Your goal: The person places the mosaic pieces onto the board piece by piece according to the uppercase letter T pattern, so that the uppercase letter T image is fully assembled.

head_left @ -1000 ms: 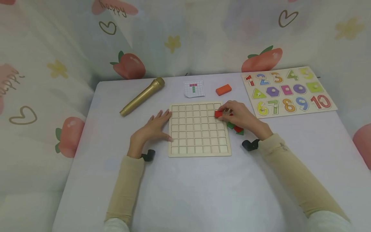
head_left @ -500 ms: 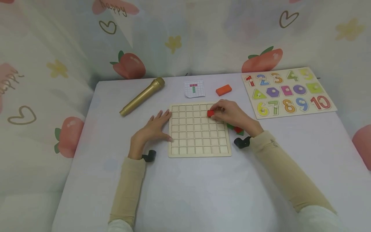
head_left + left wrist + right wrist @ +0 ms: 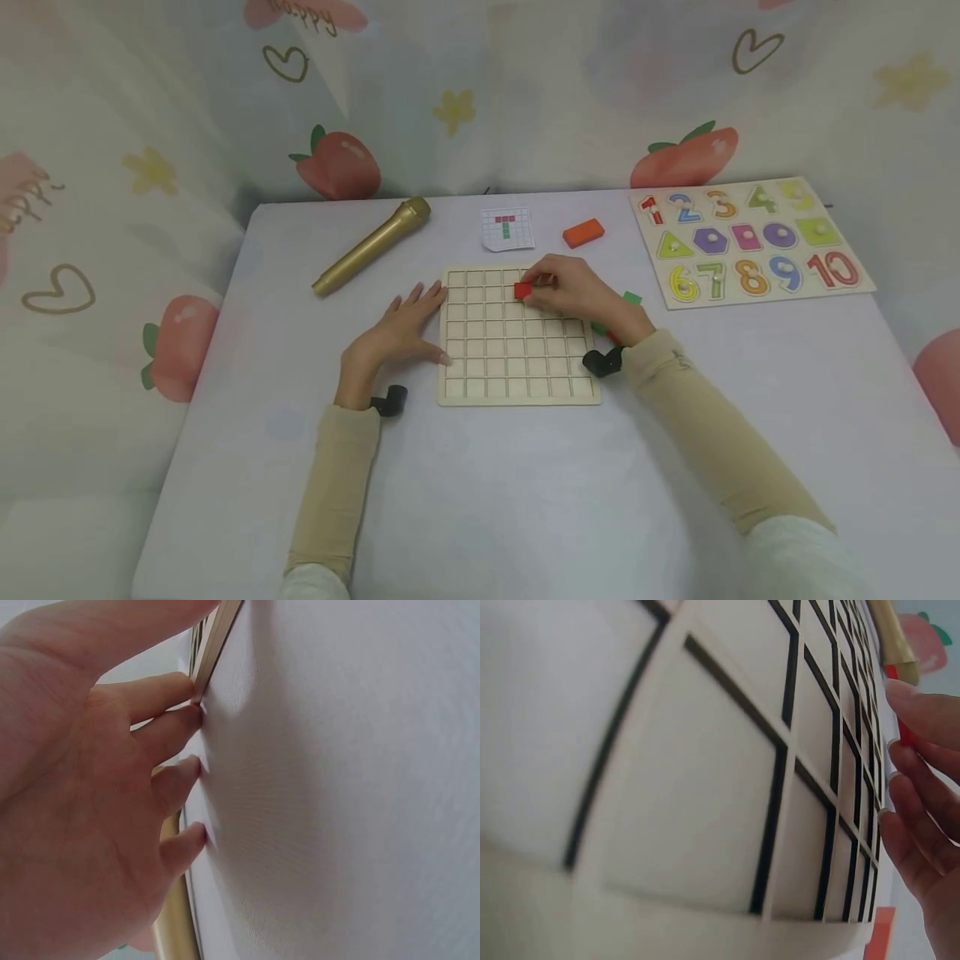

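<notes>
A wooden grid board (image 3: 517,387) lies on the white table. My right hand (image 3: 573,287) pinches a small red square tile (image 3: 522,291) between thumb and fingers, over the upper middle cells; the right wrist view shows the red tile (image 3: 905,735) at the fingertips. Whether it touches the board cannot be told. My left hand (image 3: 397,337) rests with spread fingers along the board's left edge, thumb on its rim. Right of the board are loose tiles, among them a green tile (image 3: 632,297); others lie partly hidden under my right hand and wrist.
Behind the board lie a paper card (image 3: 507,242) with a red and green T pattern and an orange block (image 3: 583,233). A gold microphone (image 3: 371,247) lies at the back left. At the back right is a number and shape puzzle board (image 3: 750,237). A patterned curtain hangs behind.
My right hand has carried the red tile leftward across the board from its right side. A green tile has come into sight behind the hand. My left hand stays at the board's edge.
</notes>
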### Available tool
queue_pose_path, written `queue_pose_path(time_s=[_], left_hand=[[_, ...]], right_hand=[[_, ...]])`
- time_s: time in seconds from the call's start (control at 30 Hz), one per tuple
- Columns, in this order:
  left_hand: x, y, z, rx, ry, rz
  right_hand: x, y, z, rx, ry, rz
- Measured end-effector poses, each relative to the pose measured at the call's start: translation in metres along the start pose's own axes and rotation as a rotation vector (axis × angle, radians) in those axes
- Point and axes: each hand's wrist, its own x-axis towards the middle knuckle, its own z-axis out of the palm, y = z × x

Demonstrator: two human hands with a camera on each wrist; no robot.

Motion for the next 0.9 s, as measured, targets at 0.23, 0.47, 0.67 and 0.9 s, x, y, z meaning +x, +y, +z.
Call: queue_pose_path(time_s=[0.23,0.47,0.67,0.9], left_hand=[[0.003,-0.001,0.0,-0.007,-0.005,0.002],[0.002,-0.001,0.0,-0.009,-0.002,0.007],[0.001,0.0,-0.001,-0.017,-0.003,0.0],[0.001,0.001,-0.001,-0.013,-0.007,-0.005]], right_hand=[[0.007,-0.005,0.007,0.004,-0.025,0.036],[0.015,-0.01,0.012,-0.002,-0.044,0.021],[0.023,-0.015,0.017,0.022,-0.071,0.012],[0.028,-0.02,0.021,0.008,-0.075,-0.005]])
